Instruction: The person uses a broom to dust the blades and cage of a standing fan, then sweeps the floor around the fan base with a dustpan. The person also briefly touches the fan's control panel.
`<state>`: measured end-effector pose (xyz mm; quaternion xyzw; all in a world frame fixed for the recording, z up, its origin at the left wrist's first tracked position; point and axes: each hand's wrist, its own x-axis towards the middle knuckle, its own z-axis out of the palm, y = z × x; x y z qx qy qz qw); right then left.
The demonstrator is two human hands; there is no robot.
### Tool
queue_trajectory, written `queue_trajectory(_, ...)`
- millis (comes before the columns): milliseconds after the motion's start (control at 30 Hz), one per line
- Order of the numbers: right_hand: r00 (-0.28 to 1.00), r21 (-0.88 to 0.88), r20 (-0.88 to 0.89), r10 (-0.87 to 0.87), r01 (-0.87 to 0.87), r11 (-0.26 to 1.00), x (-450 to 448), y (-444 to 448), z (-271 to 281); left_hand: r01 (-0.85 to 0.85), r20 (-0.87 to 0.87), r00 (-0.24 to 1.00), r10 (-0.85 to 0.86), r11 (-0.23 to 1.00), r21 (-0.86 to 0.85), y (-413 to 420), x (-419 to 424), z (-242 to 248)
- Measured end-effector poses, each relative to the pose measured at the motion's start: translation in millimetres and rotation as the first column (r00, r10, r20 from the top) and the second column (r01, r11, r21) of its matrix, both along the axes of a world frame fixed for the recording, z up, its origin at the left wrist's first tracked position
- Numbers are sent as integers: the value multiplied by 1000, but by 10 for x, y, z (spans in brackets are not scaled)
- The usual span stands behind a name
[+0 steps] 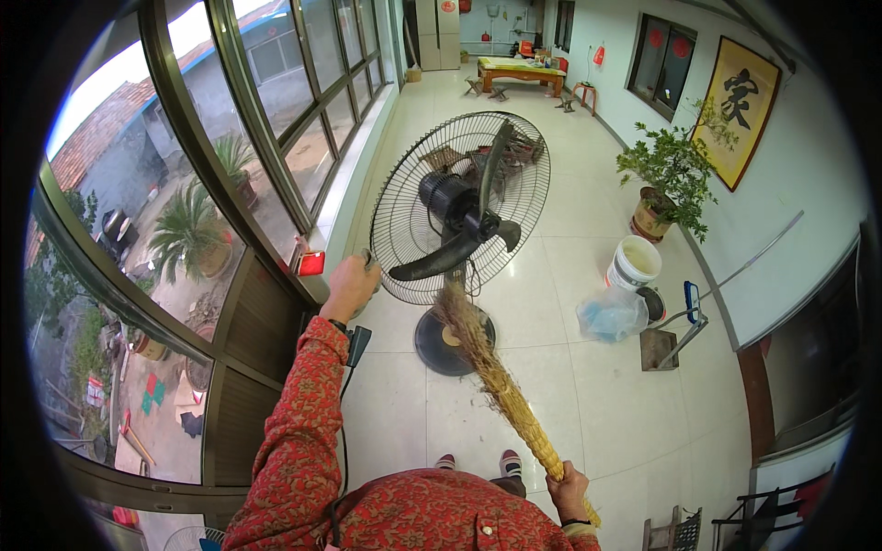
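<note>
A black pedestal fan stands before me with its three dusty blades bare and only the rear wire guard behind them. Beside the guard's left edge is my left hand, its fingers curled around something greyish that is mostly hidden. My right hand, low in the view, grips the handle of a straw hand broom. The broom's frayed brush end points up and away, near the fan's pole, above the round black base.
Tall framed windows line the left side. To the right stand a potted plant, a white bucket, a clear plastic bag and a long-handled dustpan. A low wooden table is far ahead.
</note>
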<state>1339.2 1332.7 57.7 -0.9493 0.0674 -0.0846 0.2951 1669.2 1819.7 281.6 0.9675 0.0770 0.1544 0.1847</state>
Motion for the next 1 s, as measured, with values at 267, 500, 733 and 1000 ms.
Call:
queue_trajectory(267,969,640,-247,-19,178,748,461,361,-168,-3,-41,999,4,999,42,66,23,-51)
queue_trajectory(500,765,886,-420,489,462,37,880,581,-79,-4,-52,999,6,999,45,128,66,-151)
queue_trajectory(733,604,838,-533,592,475,270,801,372,-450,24,70,997,-31,994,102,55,35,-104)
queue_trajectory(1000,756,859,-476,449,509,55,733,45,-121,-15,46,999,9,991,132,5,-1,-107)
